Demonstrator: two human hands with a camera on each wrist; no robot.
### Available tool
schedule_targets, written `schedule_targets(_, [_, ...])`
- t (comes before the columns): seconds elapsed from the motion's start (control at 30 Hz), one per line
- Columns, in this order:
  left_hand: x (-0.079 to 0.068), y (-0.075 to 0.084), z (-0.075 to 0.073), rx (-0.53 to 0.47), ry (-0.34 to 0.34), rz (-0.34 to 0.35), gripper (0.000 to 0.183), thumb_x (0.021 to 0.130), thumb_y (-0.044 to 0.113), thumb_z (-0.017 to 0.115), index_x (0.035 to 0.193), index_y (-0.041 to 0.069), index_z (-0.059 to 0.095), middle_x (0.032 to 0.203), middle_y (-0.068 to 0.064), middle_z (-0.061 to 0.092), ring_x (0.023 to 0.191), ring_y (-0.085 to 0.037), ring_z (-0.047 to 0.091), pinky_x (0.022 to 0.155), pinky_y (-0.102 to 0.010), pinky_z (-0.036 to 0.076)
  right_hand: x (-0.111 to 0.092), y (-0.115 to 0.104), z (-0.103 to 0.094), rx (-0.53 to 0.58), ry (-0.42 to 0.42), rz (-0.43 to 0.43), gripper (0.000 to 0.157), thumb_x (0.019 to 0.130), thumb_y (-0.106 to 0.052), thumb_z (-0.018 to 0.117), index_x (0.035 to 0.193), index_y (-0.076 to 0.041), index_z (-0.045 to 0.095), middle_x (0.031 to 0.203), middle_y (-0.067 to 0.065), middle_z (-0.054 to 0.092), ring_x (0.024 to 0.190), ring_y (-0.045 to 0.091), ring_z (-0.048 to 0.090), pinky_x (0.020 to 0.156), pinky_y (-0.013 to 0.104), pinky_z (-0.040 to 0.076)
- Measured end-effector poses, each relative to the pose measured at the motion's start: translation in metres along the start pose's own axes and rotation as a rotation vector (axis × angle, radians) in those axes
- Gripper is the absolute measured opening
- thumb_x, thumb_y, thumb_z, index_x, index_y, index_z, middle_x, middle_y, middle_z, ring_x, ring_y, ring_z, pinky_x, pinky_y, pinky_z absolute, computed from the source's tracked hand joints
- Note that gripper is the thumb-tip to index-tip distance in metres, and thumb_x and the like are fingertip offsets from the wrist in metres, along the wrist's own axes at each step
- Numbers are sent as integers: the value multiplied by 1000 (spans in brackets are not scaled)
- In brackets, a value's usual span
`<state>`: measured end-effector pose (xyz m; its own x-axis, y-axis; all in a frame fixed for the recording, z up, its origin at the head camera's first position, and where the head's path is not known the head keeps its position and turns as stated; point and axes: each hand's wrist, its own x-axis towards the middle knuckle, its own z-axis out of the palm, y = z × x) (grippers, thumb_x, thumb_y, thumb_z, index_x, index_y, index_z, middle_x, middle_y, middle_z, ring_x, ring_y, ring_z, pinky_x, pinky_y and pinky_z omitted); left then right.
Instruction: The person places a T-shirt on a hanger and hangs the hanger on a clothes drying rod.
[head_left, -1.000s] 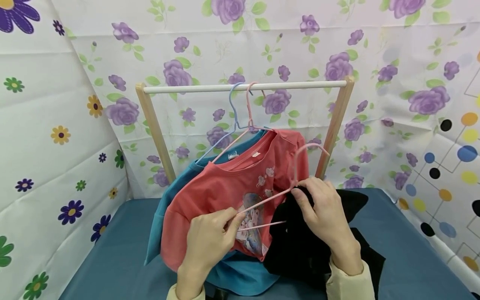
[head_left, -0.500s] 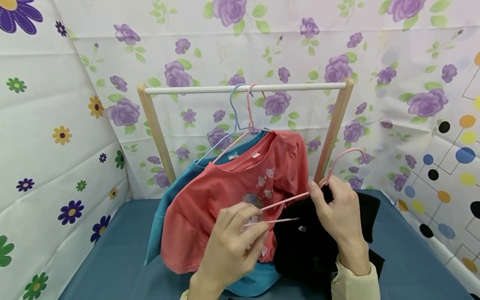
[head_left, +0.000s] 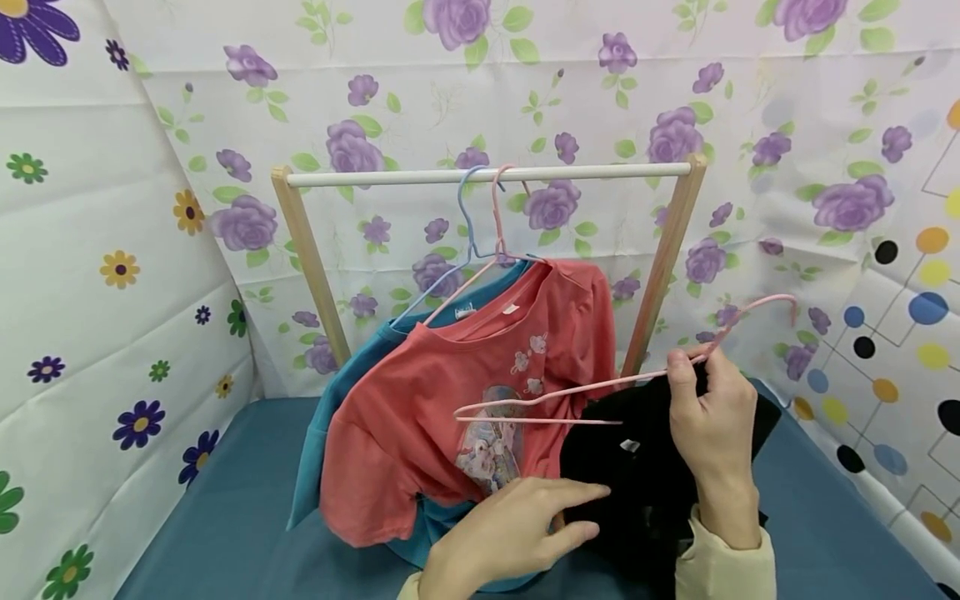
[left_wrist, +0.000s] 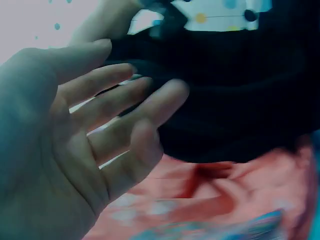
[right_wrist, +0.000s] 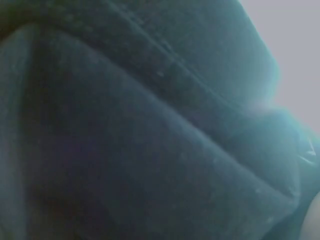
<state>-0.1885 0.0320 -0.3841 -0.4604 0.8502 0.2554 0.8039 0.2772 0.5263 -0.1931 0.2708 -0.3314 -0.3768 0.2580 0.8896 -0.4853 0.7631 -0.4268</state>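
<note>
A pink hanger [head_left: 540,421] is pinched near the base of its hook by my right hand [head_left: 712,429], at the right of the head view. Its one arm pokes out leftward from a black garment [head_left: 600,454] bunched under that hand; the other end is hidden in the cloth. My left hand [head_left: 521,525] holds nothing, its fingers extended beside the garment's left side, below the hanger. Spread fingers of the left hand [left_wrist: 95,125] show before black cloth [left_wrist: 230,110] in the left wrist view. Dark fabric [right_wrist: 125,150] fills most of the right wrist view.
Behind the hands stands a wooden rack with a white rod [head_left: 390,177]. A coral shirt [head_left: 390,433] on a pink hanger and a teal garment [head_left: 322,450] on a blue hanger hang there. A blue-grey table surface [head_left: 217,500] lies beneath, with patterned cloth walls around.
The left hand has let go of the hanger's arm and dropped lower. My right hand has moved right with the hanger and black garment, its hook now leaning further right.
</note>
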Motion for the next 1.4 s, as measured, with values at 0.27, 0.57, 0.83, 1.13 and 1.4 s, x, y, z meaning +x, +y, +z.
schedule_targets(0.27, [5,-19,9,-37,-58,-121,38,99,36,58,133,21,61,106,18,63,75,9,54,67,-14,46,2,10,-5,-34,42,50,22,95,-17,54,84,1,62,72,4,55,58,8,37,60,26,31])
schedule_targets(0.57, [-11,-41,-17,0,221,-161,26,97,38,60,115,22,69,102,13,62,74,3,55,67,-19,48,3,21,-11,-75,43,117,21,93,-17,59,81,-1,64,73,5,59,61,3,39,62,27,31])
schedule_targets(0.83, [-35,-45,-47,-5,492,-134,21,95,34,65,110,19,66,100,15,55,72,-4,51,64,-24,48,3,23,-11,-78,-28,72,19,93,-16,60,81,-3,65,78,9,62,67,4,46,64,27,34])
schedule_targets(1.13, [-51,-42,-66,-16,671,-45,13,95,10,64,107,15,63,113,6,54,73,-7,51,62,-24,46,1,15,-7,-64,-130,-3,11,90,-13,63,82,-5,66,75,6,61,68,10,48,64,26,35])
schedule_targets(1.4, [-54,-33,-70,-49,801,36,20,88,-1,68,103,13,68,109,-2,58,96,-14,56,67,-23,49,0,7,-8,-25,-247,-27,11,93,-10,64,81,-11,64,73,-3,58,63,10,46,63,23,34])
